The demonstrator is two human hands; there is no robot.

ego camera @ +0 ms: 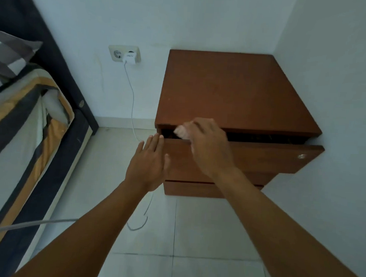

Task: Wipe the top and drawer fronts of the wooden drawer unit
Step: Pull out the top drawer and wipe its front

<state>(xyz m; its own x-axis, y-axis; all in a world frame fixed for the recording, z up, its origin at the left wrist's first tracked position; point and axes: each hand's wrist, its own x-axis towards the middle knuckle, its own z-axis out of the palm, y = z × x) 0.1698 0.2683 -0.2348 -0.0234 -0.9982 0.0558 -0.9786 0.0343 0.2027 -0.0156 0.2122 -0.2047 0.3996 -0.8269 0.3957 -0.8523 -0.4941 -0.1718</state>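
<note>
The brown wooden drawer unit (234, 92) stands in the room's corner, its top bare. Its top drawer (268, 157) is pulled out a little, with a dark gap above the front and a small metal knob (301, 156) at the right. My right hand (207, 146) grips a small pale cloth or tissue (181, 131) at the drawer's upper left edge. My left hand (149, 164) has straight fingers and lies flat against the left end of the drawer front. Lower drawer fronts (187, 189) show beneath my wrists.
A bed (22, 128) with striped bedding and a dark frame fills the left side. A wall socket (124, 53) holds a white charger whose cable (132, 105) runs down to the tiled floor (193, 235). Walls hem the unit at the back and right.
</note>
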